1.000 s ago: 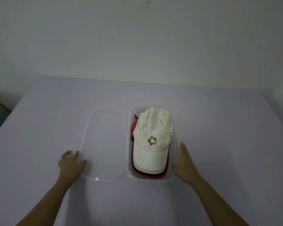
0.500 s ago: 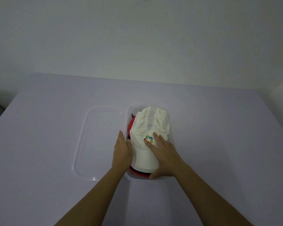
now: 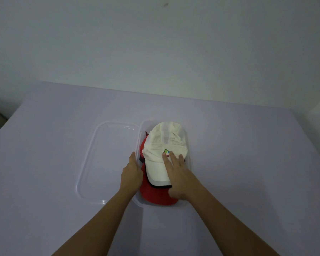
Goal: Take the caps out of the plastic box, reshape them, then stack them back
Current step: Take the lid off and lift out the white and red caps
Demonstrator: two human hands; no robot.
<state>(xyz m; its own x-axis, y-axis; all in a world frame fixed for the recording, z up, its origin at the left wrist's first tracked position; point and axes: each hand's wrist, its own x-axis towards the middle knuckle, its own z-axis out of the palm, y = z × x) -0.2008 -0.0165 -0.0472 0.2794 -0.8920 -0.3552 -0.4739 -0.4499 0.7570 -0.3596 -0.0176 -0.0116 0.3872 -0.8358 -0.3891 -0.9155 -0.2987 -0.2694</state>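
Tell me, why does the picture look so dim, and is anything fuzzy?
In the head view the light is weak and bluish, so the table and wall look grey-purple; the white cap is the brightest thing; the clear lid shows one tiny glint; the right hand looks slightly soft; the table edges bend from the wide lens.

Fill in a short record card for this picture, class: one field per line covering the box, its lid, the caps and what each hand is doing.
box: clear plastic box on the table, open
lid: clear lid lying flat, just left of the box
top cap: cream cap with a coloured logo, brim toward the person
caps beneath: a red cap, with a dark edge showing between; exact count cannot be told
left hand: left hand at the box's left edge, beside the caps
right hand: right hand flat on the cream cap's brim, fingers by the logo
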